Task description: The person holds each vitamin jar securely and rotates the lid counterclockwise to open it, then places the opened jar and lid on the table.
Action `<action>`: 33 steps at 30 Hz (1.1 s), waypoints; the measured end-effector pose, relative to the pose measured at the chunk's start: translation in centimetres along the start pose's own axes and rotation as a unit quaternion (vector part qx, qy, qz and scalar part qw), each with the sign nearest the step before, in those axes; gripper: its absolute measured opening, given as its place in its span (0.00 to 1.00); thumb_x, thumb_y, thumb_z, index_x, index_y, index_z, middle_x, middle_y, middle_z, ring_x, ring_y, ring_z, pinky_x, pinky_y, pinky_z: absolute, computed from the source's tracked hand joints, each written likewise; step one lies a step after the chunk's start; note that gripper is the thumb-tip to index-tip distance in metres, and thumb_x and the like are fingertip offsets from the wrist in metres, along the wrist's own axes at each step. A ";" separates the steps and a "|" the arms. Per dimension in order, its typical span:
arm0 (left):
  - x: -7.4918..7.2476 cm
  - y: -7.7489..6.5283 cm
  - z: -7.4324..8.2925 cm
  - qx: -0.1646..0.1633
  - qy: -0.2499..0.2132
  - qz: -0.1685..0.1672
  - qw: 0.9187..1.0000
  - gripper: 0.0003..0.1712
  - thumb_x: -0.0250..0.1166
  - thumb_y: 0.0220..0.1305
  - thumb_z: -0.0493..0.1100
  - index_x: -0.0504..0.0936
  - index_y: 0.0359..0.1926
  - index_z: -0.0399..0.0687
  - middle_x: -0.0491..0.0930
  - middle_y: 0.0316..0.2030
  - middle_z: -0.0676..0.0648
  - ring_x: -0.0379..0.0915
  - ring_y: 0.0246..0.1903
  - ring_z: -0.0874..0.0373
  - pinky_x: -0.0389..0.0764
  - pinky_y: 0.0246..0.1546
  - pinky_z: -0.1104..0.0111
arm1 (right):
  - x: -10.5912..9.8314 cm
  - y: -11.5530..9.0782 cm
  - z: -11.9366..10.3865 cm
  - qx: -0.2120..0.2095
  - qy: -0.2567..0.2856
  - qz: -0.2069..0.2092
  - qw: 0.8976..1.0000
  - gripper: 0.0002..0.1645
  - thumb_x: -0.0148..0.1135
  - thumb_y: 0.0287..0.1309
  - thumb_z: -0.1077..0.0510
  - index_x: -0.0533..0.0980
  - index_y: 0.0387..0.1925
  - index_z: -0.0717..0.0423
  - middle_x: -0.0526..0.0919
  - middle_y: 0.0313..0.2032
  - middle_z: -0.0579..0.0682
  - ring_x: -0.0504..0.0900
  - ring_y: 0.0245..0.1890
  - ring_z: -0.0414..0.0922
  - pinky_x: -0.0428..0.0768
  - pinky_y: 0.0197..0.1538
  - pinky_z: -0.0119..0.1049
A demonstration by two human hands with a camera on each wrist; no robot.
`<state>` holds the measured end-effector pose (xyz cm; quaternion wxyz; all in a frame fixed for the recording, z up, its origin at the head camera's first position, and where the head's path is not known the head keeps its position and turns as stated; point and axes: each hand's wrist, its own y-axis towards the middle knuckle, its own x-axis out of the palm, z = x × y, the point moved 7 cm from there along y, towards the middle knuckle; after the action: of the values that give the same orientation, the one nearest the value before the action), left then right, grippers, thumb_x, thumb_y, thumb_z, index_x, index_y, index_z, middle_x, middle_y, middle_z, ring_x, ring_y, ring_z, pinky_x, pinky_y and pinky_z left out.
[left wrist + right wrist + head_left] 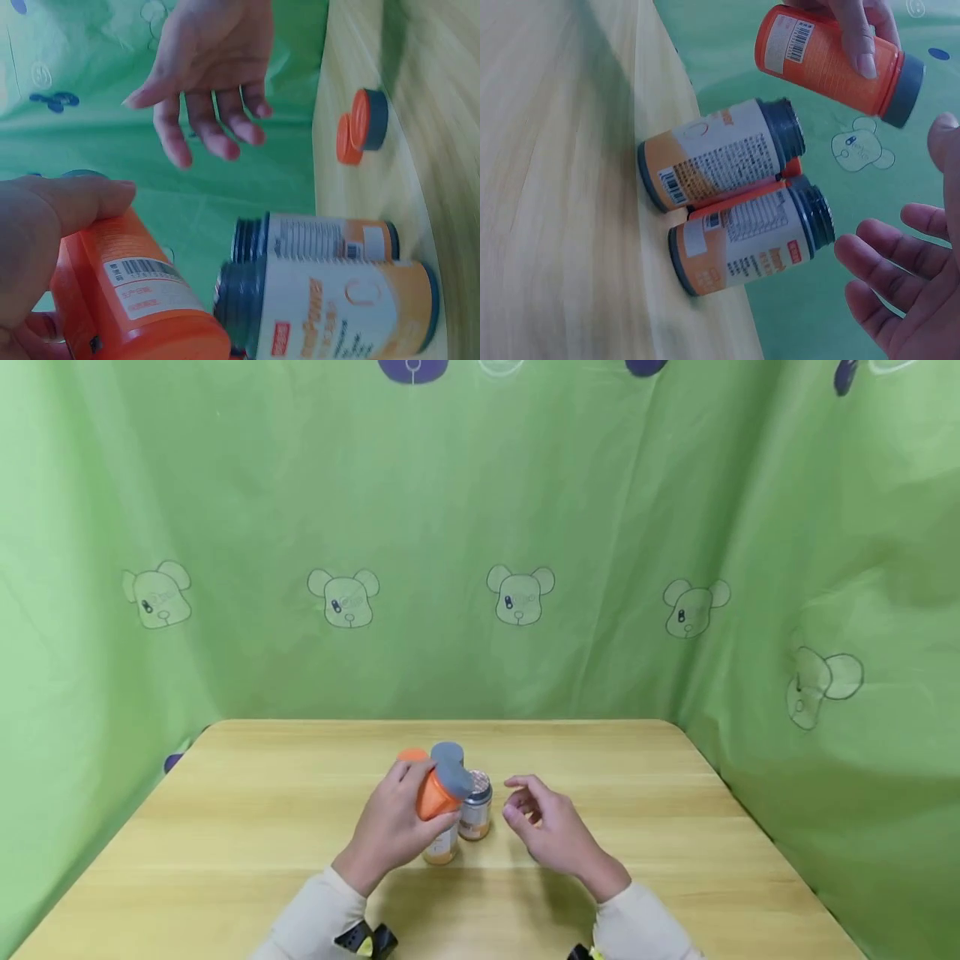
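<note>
My left hand point(393, 821) grips an orange bottle point(829, 64) with a dark grey cap point(453, 778), holding it tilted above the other bottles. Below it, a white-and-orange bottle point(337, 307) stands upright on the table, its lower part showing under the left hand. Beside that stands a similar white-and-orange bottle point(475, 817) with a dark neck and a pale top. My right hand point(551, 828) is raised to the right of the bottles, fingers loosely bent and touching nothing.
The bottles stand on a wooden table point(225, 827). Behind them show an orange top point(412, 754) and a grey top point(447, 752). Two small round pieces, one orange point(345, 140) and one orange-and-grey point(371, 120), lie on the table. A green curtain point(435, 510) surrounds it.
</note>
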<state>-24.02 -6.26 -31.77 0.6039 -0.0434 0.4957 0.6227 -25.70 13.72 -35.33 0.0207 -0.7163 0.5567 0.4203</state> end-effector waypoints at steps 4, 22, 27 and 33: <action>0.3 0.8 1.2 0.018 0.000 -0.013 1.000 0.39 0.80 0.43 0.47 0.75 0.55 0.36 0.75 0.39 0.45 0.70 0.29 0.58 0.74 0.26 0.70 | -0.6 0.9 -1.0 -0.028 0.006 -0.003 1.000 0.18 0.55 0.67 0.58 0.71 0.55 0.62 0.82 0.35 0.45 0.79 0.30 0.36 0.77 0.32 0.33; 1.9 -0.2 3.2 0.048 0.023 -0.061 0.997 0.33 0.80 0.42 0.50 0.76 0.47 0.41 0.78 0.37 0.47 0.72 0.32 0.58 0.75 0.30 0.68 | 0.8 0.3 -2.1 -0.054 0.058 -0.053 0.995 0.20 0.51 0.71 0.51 0.70 0.55 0.61 0.77 0.26 0.39 0.76 0.22 0.36 0.76 0.26 0.34; 2.2 -0.3 3.6 0.059 0.029 -0.065 0.996 0.33 0.79 0.43 0.51 0.76 0.48 0.42 0.79 0.38 0.47 0.73 0.32 0.58 0.75 0.30 0.68 | 0.7 0.3 -2.4 -0.061 0.052 -0.044 0.996 0.25 0.45 0.73 0.44 0.71 0.53 0.61 0.74 0.24 0.37 0.72 0.20 0.32 0.74 0.24 0.32; 2.3 -0.4 3.9 0.071 0.033 -0.060 0.995 0.33 0.79 0.43 0.52 0.77 0.48 0.43 0.79 0.37 0.47 0.73 0.31 0.58 0.75 0.29 0.69 | 0.6 0.4 -2.6 -0.056 0.043 -0.031 0.997 0.25 0.45 0.72 0.42 0.72 0.50 0.60 0.73 0.23 0.38 0.70 0.20 0.31 0.71 0.23 0.31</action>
<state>-22.23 -2.07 -31.53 0.6252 -0.0511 0.5546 0.5468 -24.46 11.81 -33.82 -0.0301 -0.7510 0.5099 0.4185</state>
